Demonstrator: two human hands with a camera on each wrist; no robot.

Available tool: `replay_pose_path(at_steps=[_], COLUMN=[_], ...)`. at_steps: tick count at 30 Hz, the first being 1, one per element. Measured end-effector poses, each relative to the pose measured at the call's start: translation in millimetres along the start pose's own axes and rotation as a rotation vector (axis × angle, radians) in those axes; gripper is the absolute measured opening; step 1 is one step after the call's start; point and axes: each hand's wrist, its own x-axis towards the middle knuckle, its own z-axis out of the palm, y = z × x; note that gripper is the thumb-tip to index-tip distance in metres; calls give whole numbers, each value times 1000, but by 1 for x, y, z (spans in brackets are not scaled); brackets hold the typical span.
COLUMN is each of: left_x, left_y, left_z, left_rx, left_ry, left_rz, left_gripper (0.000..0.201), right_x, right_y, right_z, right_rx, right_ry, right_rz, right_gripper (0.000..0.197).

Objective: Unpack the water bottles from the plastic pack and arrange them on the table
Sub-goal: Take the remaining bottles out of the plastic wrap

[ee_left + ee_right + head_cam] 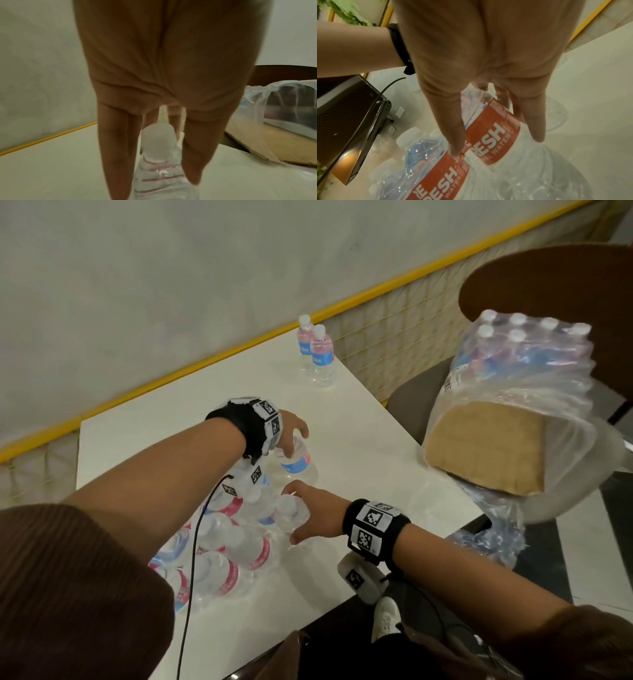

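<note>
An opened plastic pack of water bottles lies on its side on the white table, near the front edge. My left hand grips the top of a blue-labelled bottle just beyond the pack; its white cap and neck show between my fingers. My right hand grips a bottle at the pack's right end, with fingers on either side of its red label. Two bottles stand upright at the table's far corner.
A second, still-wrapped pack with a cardboard base rests on a chair to the right of the table. Loose plastic film hangs off it. A yellow rail and wall run along the table's far side.
</note>
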Motion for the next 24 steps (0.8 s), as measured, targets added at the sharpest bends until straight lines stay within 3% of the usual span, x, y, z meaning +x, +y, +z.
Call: replay_pose_path(at_steps=[3, 6, 10, 13, 16, 19, 22, 24], left_x=[1, 4, 15, 26, 37, 53, 68, 72], left_y=[9, 29, 82, 135, 191, 233, 257, 264], left_z=[-6, -13, -25, -34, -39, -40, -47, -57], left_rx=[-7, 122, 200, 103, 52, 39, 95, -14], left_ry=[-58, -34, 177, 357, 440, 457, 444, 449], left_rz=[38, 63, 198, 386, 510, 538, 494, 494], left_gripper=[56, 50, 46, 40, 37, 28, 43, 49], right_x=[1, -6, -27, -51, -79, -109, -132, -138], right_y=[-2, 2, 32, 62, 98, 131, 159, 174], right_z=[4, -4, -43, -87, -130, -165, -195, -212], right_rx=[-4, 7, 36, 60, 144, 215, 310, 388], right_ry=[-4, -19, -4, 116, 226, 376, 572, 665], right_rz=[-12, 25, 160, 254, 363, 446, 533, 564], right_gripper=[76, 82, 68, 51, 29, 20, 16, 18])
